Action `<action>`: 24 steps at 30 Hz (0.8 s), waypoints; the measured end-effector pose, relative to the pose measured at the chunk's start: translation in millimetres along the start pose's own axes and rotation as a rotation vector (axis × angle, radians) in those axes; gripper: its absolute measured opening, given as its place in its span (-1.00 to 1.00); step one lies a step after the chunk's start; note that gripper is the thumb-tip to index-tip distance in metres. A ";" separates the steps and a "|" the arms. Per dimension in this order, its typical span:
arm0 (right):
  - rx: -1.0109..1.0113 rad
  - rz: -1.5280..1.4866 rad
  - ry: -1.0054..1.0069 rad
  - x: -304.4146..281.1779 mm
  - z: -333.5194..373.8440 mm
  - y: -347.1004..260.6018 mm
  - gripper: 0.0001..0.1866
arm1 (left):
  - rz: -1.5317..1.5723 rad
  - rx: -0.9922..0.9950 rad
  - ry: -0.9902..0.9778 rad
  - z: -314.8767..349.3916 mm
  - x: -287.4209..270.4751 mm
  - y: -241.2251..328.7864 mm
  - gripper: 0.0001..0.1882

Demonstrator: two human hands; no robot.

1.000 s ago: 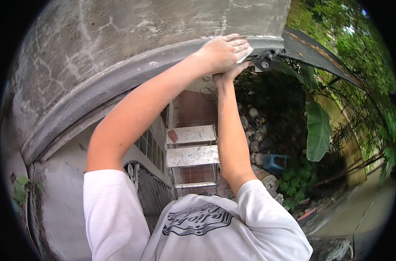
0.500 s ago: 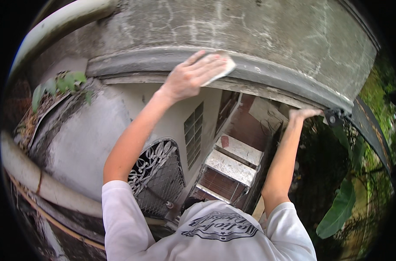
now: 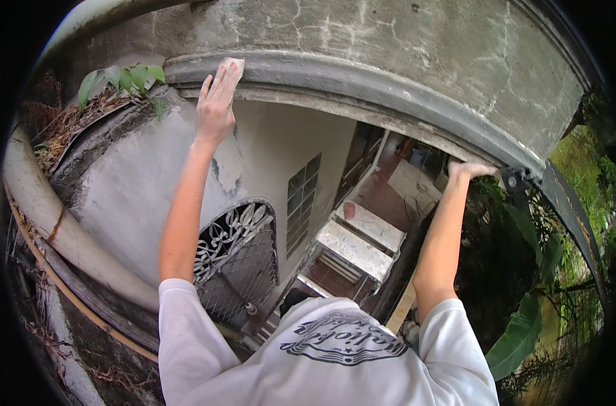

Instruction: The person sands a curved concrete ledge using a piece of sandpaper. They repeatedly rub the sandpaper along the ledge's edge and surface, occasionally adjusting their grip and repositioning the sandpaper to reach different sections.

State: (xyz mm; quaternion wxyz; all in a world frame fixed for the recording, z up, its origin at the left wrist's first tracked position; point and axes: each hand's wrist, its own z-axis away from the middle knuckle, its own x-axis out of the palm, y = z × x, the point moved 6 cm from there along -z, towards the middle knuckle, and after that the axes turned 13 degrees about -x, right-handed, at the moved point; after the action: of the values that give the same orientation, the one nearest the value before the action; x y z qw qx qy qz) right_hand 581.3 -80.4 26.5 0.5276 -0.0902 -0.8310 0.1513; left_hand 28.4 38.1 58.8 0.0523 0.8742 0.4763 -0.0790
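Observation:
My left hand (image 3: 216, 111) presses a small pale folded sheet (image 3: 236, 68), which looks like sandpaper, against the grey rounded moulding (image 3: 308, 70) near its left end. The fingers lie stretched over the sheet, and the fingertips look dusty. Farther right, my right hand (image 3: 471, 169) grips the lower edge of the ledge, with its fingers partly hidden. Just beyond those fingers is a black bracket-like fitting (image 3: 516, 179) at the moulding's right end.
A cracked concrete wall (image 3: 402, 47) rises above the moulding. Thick pipes (image 3: 44, 196) and leaves (image 3: 128, 78) are at the left. Far below stand a metal-topped rack (image 3: 355, 250) and an arched wire grille (image 3: 237, 264). Large green leaves (image 3: 517, 338) hang at the lower right.
My left hand has slid left along the moulding with the pale sheet. My right hand stays at the ledge's edge. The view has shifted slightly.

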 end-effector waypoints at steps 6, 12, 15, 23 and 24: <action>0.049 -0.073 -0.045 -1.9 -3.2 5.7 0.14 | 0.119 -0.084 0.144 -15.1 2.4 51.1 -0.48; 0.152 0.088 0.139 -20.5 -6.7 14.4 0.12 | 0.301 -0.016 0.180 -35.4 17.1 117.3 -0.31; 0.076 -0.055 0.022 -11.9 -8.6 12.3 0.12 | 0.315 0.072 0.105 -41.2 27.1 152.4 -0.23; -0.006 -0.055 -0.063 9.3 4.7 -5.9 0.12 | 0.257 0.325 -0.087 -36.4 54.4 205.6 -0.39; 0.020 -0.018 -0.017 9.3 8.0 -7.1 0.11 | 0.288 0.320 -0.005 -33.5 50.4 189.1 -0.40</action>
State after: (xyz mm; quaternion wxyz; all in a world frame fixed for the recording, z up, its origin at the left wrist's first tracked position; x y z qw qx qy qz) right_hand 570.2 -85.5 33.6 0.5228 -0.0761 -0.8347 0.1556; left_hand 217.3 -17.0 85.2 -0.0755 0.9301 0.3279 -0.1476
